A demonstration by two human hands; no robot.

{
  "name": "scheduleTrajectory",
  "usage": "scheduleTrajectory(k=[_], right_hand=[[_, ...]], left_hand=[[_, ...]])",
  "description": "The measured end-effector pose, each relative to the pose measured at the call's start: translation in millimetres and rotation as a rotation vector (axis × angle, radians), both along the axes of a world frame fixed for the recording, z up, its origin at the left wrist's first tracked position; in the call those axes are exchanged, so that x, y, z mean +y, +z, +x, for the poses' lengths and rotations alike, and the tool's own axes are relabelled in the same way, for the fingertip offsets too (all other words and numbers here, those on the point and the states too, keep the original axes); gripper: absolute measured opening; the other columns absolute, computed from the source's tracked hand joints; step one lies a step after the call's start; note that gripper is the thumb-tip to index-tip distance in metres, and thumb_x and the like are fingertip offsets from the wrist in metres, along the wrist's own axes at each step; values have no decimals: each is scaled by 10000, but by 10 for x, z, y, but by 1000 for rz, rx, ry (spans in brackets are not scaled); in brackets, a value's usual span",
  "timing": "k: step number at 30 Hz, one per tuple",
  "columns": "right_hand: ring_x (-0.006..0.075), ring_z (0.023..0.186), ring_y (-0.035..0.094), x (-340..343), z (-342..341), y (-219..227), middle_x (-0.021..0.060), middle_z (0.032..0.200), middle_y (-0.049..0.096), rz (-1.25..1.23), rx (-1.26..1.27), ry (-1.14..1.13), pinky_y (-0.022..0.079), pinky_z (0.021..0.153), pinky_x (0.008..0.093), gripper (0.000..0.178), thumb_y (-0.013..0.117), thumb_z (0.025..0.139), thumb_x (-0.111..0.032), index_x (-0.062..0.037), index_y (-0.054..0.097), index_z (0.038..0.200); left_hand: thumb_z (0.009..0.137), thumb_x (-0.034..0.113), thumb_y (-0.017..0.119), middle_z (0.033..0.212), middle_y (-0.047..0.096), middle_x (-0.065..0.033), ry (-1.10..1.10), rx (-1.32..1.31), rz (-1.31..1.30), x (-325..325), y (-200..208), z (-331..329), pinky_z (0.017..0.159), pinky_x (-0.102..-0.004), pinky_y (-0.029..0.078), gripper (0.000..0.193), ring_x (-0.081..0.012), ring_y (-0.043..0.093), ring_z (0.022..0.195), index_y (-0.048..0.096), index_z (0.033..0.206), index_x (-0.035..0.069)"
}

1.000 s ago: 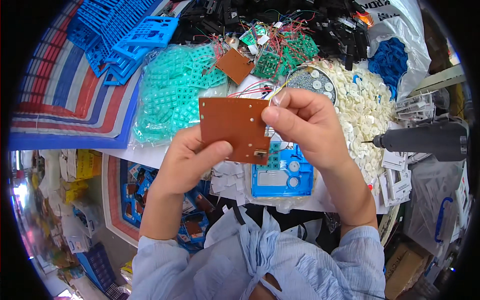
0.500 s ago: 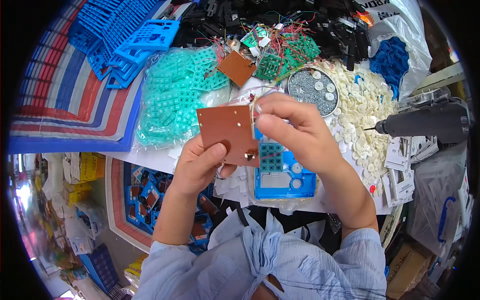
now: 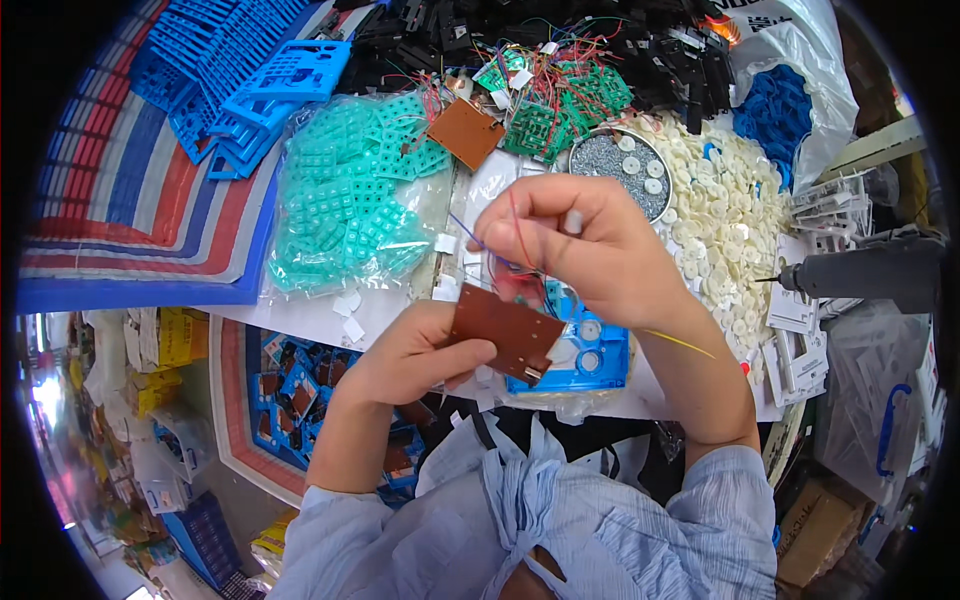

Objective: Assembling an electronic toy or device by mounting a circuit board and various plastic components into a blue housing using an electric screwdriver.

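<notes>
My left hand (image 3: 412,352) grips a brown circuit board (image 3: 505,330) by its left edge, thumb across its face. The board is tilted above a blue plastic casing (image 3: 608,372) on the table and covers part of it. Over the board's far edge, my right hand (image 3: 590,245) is closed, pinching thin wires (image 3: 516,222). Red and blue wire ends stick out past its fingertips. A yellow wire (image 3: 682,344) trails over my right forearm. The wires' joints with the board are hidden behind it.
Left lies a bag of green keypads (image 3: 345,190). Beyond are wired green circuit boards (image 3: 560,120), another brown board (image 3: 465,133) and a round tin of screws (image 3: 600,165). White discs (image 3: 735,240) heap to the right, beside a dark electric screwdriver (image 3: 860,275).
The brown board has tipped and moved right and down with my left hand. My right hand has moved slightly left, and loose wires now spread out from its fingers.
</notes>
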State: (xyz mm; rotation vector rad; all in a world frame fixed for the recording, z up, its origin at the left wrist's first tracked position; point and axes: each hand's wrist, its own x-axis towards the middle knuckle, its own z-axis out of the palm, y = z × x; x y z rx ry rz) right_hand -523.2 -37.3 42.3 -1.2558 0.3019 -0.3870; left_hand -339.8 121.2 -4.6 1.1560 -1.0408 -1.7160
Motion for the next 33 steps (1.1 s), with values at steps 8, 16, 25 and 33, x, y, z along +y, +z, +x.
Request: scheduleTrajectory(k=[8, 16, 25, 33], right_hand=[[194, 1023, 711, -114, -202, -451, 158, 1150, 739, 209, -67, 39, 563, 919, 332, 428, 512, 1081, -311, 23, 651, 1311], [118, 963, 679, 89, -341, -225, 79, 1139, 716, -243, 1, -119, 582, 770, 281, 262, 677, 953, -62, -2, 710, 1206], [87, 818, 658, 221, -158, -248, 39, 950, 719, -45, 241, -2, 517, 684, 252, 207, 667, 982, -150, -16, 715, 1132], [107, 701, 654, 366, -450, -81, 91, 895, 725, -269, 268, -157, 497, 636, 264, 292, 617, 1032, -221, 9, 685, 1198]], left_hand=[[1036, 210, 616, 971, 700, -88, 309, 189, -276, 39, -58, 84, 527, -235, 418, 326, -84, 545, 625, 649, 1234, -46], [997, 323, 650, 958, 717, -205, 475, 258, -253, 2, -109, 31, 439, -239, 421, 449, -140, 577, 557, 610, 1229, -59], [988, 417, 646, 994, 673, -250, 509, 241, -451, -143, -104, -206, 458, -274, 488, 601, -193, 629, 626, 576, 1277, -106], [1006, 381, 633, 952, 689, -176, 584, 157, -446, 4, -105, -67, 509, -267, 435, 476, -140, 584, 650, 619, 1178, -63]])
